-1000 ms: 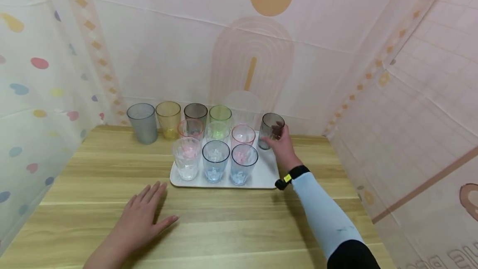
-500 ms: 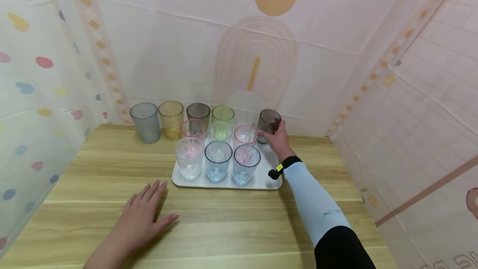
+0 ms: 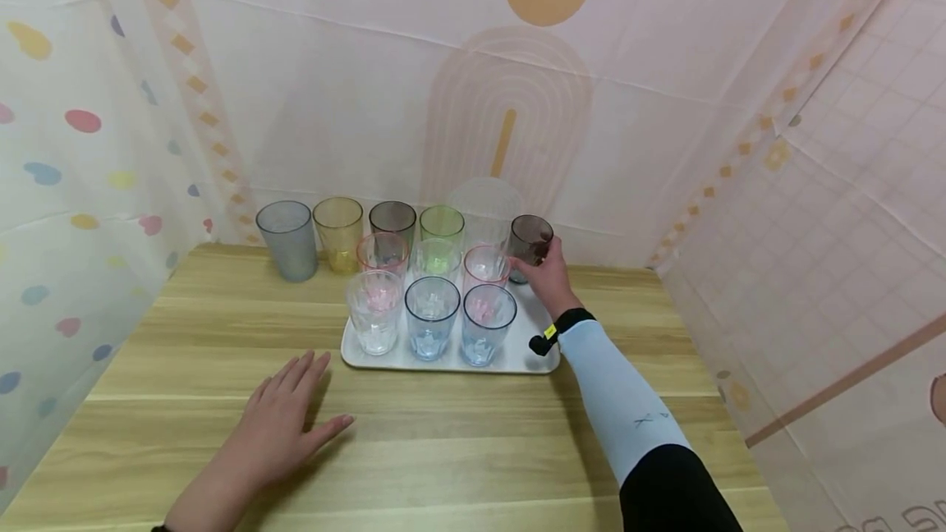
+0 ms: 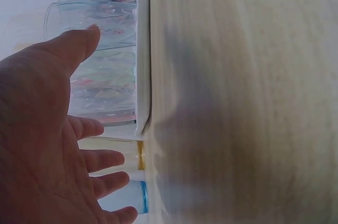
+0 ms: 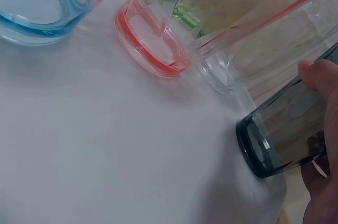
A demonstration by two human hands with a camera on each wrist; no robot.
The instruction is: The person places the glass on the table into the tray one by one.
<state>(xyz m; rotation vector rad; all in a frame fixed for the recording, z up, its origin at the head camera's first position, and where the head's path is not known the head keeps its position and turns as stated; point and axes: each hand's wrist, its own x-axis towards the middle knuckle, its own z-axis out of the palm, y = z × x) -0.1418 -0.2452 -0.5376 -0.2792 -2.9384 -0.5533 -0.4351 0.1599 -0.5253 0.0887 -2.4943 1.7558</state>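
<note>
My right hand grips a smoky dark grey glass at the back right corner of the white tray. In the right wrist view, my thumb and fingers wrap the sides of this tumbler, its base close to the tray's edge; whether it touches is unclear. A red-rimmed glass stands just left of it. My left hand, fingers straight and spread, holds nothing near the tray's front left corner. Its palm shows in the left wrist view.
Two blue glasses and a clear glass line the tray's front. Behind are more red-rimmed, clear and green glasses. Left of the tray stand a yellow glass and a grey-blue glass. A cloth backdrop closes the back.
My right hand has moved slightly back and left with the dark glass, toward the tray's back edge. My left hand stays in place.
</note>
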